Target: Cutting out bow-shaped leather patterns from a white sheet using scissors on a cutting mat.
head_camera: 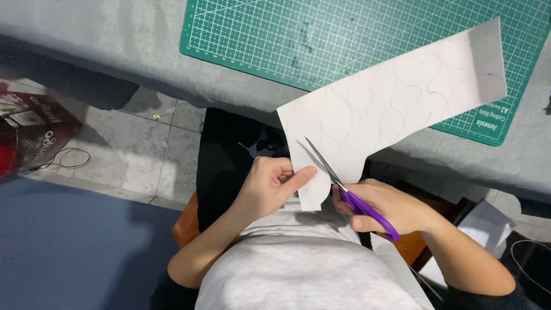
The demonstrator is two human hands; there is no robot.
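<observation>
Left hand (pixel 272 186) is pinching the white paper sheet (pixel 390 106) by its lower edge, right hand (pixel 390 204) is gripping purple-handled scissors (pixel 350 192), blades parted against the sheet

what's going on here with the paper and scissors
A person seated at a grey table is cutting a white sheet of paper marked with pencilled rounded shapes. The right hand holds purple-handled scissors, blades open and partway into the sheet's lower edge. The left hand pinches the paper just beside the cut, thumb on top. The far end of the sheet lies over a green cutting mat on the table.
</observation>
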